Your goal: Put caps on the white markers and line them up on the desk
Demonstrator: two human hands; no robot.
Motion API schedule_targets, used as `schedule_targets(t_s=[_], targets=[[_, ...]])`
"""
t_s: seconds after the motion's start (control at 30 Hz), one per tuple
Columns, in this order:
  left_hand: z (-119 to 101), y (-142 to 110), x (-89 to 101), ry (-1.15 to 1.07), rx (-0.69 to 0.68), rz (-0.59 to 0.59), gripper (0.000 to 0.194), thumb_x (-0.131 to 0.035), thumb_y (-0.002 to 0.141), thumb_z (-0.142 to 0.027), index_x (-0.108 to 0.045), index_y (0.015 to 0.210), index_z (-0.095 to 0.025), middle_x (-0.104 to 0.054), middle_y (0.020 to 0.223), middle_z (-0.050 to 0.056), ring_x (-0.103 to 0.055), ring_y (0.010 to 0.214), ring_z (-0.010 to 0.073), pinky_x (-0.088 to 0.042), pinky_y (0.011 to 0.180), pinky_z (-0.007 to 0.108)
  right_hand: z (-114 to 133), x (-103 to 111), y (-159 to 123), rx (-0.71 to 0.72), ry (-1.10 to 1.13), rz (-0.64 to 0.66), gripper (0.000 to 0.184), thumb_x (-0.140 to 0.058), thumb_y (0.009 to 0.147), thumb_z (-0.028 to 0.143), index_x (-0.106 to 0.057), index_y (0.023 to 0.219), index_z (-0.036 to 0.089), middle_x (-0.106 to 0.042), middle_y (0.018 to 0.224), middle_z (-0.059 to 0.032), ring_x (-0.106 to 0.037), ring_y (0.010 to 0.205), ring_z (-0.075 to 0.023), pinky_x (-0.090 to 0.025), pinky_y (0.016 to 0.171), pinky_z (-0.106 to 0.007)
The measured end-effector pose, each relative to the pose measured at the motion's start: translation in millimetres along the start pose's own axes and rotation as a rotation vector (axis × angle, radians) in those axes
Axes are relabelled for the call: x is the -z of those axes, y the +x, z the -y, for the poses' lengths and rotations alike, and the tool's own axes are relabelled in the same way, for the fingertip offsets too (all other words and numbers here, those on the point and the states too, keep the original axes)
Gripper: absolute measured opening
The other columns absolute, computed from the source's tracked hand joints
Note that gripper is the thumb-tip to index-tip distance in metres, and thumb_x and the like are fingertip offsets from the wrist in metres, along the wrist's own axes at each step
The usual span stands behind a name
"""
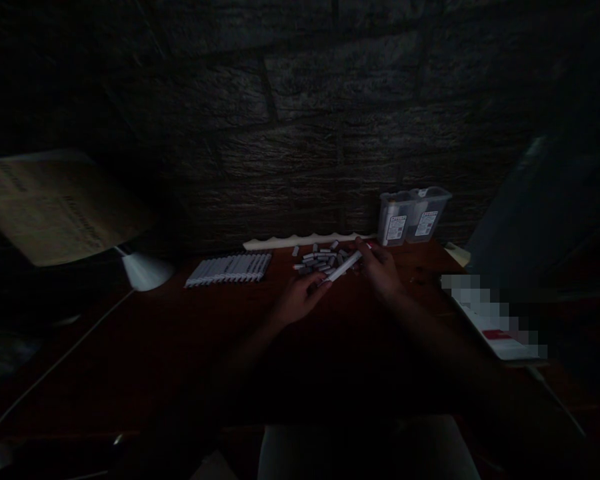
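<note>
The scene is very dark. My left hand (300, 297) is closed around the near end of a white marker pen (344, 267). My right hand (377, 267) pinches the pen's far end, above the brown table (180, 347). Just behind the hands lies a small heap of several grey pen caps (320, 259). A neat row of several white pens (229, 269) lies flat to the left of the heap.
Two clear plastic bins (414, 215) with labels stand at the back right against a dark stone wall. A white desk lamp (143, 270) with its cable is at the left, with a cardboard sheet (55, 207) behind it. Papers (495, 320) lie at the right.
</note>
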State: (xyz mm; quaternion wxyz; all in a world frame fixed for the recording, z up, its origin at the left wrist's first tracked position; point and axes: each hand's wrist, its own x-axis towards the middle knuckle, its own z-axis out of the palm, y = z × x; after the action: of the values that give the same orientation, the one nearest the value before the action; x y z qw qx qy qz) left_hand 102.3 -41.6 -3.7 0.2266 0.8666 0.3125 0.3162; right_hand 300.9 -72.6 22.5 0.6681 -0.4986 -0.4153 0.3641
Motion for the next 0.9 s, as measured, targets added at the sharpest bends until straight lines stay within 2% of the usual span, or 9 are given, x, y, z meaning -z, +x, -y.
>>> schedule_targets(t_s=[0.3, 0.9], targets=[[0.9, 0.9, -0.3, 0.002, -0.031, 0.008, 0.023, -0.054, 0.096, -0.036, -0.068, 0.103, -0.019, -0.072, 0.084, 0.001, -0.063, 0.069, 0.0124, -0.047, 0.064, 0.023, 7.8, -0.3, -3.3, -0.013, -0.040, -0.010, 0.056, -0.064, 0.072, 0.072, -0.071, 0.078, 0.017, -0.052, 0.050, 0.0031, -0.047, 0.045, -0.0106, -0.034, 0.045, -0.024], [-2.9, 1.2, 1.5, 0.012, 0.002, 0.034, 0.023, -0.054, 0.096, -0.037, -0.068, 0.101, -0.020, -0.073, 0.082, 0.001, -0.066, 0.072, 0.0147, -0.050, 0.066, 0.025, 4.6, -0.2, -2.5, -0.027, -0.022, -0.015, 0.053, -0.066, 0.072, 0.069, -0.070, 0.077, 0.017, -0.052, 0.050, 0.0034, -0.047, 0.045, -0.0108, -0.034, 0.044, -0.024]])
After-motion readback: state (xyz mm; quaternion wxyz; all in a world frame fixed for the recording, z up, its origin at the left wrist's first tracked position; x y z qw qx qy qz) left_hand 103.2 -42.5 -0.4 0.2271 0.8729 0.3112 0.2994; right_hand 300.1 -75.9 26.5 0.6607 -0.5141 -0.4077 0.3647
